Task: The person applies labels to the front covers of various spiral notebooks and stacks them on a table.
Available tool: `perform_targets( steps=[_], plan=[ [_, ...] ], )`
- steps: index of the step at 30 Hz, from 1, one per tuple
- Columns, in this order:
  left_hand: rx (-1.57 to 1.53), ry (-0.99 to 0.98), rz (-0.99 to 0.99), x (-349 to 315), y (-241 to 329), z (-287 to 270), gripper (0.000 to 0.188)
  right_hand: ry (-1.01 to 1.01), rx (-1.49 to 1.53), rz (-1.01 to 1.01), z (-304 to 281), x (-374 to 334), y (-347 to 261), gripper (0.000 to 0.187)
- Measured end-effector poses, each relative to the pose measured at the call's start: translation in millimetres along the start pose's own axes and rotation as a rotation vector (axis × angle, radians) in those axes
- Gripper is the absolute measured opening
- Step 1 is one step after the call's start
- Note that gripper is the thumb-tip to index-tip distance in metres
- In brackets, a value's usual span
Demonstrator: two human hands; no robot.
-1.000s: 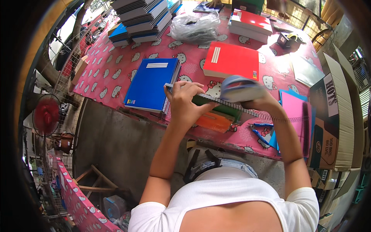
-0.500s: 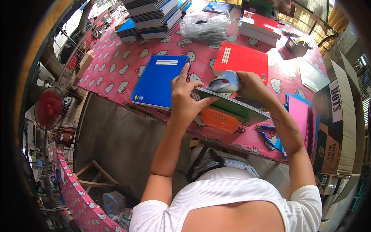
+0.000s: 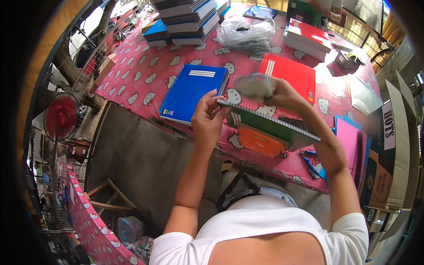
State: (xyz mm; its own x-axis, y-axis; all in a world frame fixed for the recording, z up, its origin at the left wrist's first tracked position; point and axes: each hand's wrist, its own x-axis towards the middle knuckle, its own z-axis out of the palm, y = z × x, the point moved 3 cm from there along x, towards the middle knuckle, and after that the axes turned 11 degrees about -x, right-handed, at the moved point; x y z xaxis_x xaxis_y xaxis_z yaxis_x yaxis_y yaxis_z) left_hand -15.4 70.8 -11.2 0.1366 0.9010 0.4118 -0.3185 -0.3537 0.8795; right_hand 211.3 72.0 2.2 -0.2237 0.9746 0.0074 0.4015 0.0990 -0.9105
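Fingers of my left hand (image 3: 207, 115) pinch the left end of a green spiral notebook (image 3: 265, 124), held tilted with its bound edge up. A wire coil (image 3: 329, 145) runs along that edge and sticks out loose past its right end, by my right forearm. My right hand (image 3: 282, 93) grips a rounded grey-blue object (image 3: 254, 87) just above the bound edge; it is blurred, and its kind is unclear. An orange flat piece (image 3: 260, 141) lies against the near side of the notebook. Left of my left hand lies a blue notebook (image 3: 194, 92), and beyond the right hand a red notebook (image 3: 293, 75).
Stacked notebooks (image 3: 185, 22), a clear plastic bag (image 3: 247, 35) and a red-topped stack (image 3: 307, 37) stand farther back on the pink patterned table (image 3: 132, 81). Blue-handled pliers (image 3: 312, 164), pink covers (image 3: 346, 143) and a cardboard box (image 3: 388, 145) are at right. Another person's hand (image 3: 324, 5) shows at the back.
The grey-blue object in my right hand has turned, and its open end no longer faces me. My left fingers have drawn in at the notebook's end. The whole view has shifted slightly.
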Motion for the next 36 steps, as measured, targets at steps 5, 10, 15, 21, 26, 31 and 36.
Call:
perform_targets(
  steps=[5,10,15,21,26,31,36],
  plan=[
    [-0.079,0.043,-0.158,-3,-8,-14,0.030,0.094,-1.165,0.068,1,3,29,0.031],
    [-0.125,-0.105,-0.225,8,0,-8,0.027,0.398,-1.291,0.212,-20,-79,113,0.040],
    [-0.156,-0.239,-0.244,14,-5,-12,0.021,0.517,-0.870,0.389,-9,-235,85,0.026],
    [-0.148,-0.233,-0.265,24,-17,-10,0.019,-0.874,-0.167,0.952,81,-408,48,0.034],
    [-0.199,-0.211,-0.235,27,-26,-7,0.023,-0.560,0.065,1.044,82,-419,70,0.032],
    [-0.258,-0.194,-0.243,25,-24,-5,0.026,-0.515,0.106,1.056,78,-418,76,0.029],
    [-0.279,-0.195,-0.259,25,-25,-8,0.025,-0.498,0.123,1.066,75,-417,78,0.027]
  ],
)
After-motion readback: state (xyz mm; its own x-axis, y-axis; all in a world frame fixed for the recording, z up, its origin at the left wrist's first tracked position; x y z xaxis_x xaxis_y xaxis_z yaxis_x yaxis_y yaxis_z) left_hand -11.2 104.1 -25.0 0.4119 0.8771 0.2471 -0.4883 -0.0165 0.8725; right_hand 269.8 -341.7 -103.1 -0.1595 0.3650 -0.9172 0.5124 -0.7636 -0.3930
